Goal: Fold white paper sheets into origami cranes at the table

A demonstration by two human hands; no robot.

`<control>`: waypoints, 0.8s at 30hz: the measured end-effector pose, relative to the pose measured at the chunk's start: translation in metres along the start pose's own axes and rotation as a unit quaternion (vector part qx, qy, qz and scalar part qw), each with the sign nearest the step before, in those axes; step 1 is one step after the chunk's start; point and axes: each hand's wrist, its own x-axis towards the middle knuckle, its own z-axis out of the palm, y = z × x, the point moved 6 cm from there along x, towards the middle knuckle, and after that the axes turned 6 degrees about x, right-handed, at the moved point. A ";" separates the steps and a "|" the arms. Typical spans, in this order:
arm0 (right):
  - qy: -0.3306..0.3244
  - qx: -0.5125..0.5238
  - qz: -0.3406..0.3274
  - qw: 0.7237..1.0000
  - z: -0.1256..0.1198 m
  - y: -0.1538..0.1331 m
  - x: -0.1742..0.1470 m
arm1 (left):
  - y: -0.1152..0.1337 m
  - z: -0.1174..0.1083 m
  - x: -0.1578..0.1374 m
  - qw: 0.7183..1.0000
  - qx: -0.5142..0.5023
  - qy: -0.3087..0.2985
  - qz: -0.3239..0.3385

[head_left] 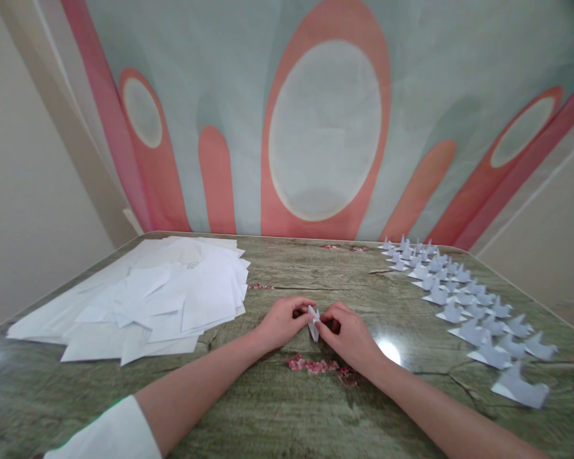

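Observation:
A small folded piece of white paper (314, 328) stands between my two hands near the middle of the table. My left hand (287, 322) pinches its left side between thumb and fingers. From the other side, my right hand (347, 328) grips it with thumb and index finger. The paper is narrow and creased, with pointed ends; my fingertips cover part of its upper half. To the right, several folded white paper birds (471, 331) stand in slanting rows. A large heap of loose white paper sheets (210, 287) lies to the left.
The wood-patterned table (249, 408) has printed pink flowers and a bright light reflection right of my right hand. Behind its far edge hangs a grey-green backdrop (243, 76) with coral shapes. Plain walls stand at both sides.

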 end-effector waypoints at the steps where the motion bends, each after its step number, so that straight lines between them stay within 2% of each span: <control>1: 0.000 0.003 0.001 1.000 0.000 0.000 0.000 | 0.000 0.000 0.000 1.000 0.001 0.003 0.002; 7: -0.013 0.000 -0.001 1.000 0.002 0.001 0.001 | 0.003 0.000 -0.001 1.000 0.025 0.015 0.006; 13: -0.027 0.006 -0.016 0.999 -0.002 -0.003 0.000 | 0.006 -0.006 -0.004 0.994 0.077 0.070 0.027; 18: -0.036 0.017 -0.022 0.999 -0.001 -0.002 0.000 | 0.011 -0.006 -0.006 0.993 0.093 0.049 0.055; 24: -0.039 0.033 -0.019 0.999 0.000 0.002 0.000 | 0.013 -0.004 -0.006 0.994 0.091 0.036 0.057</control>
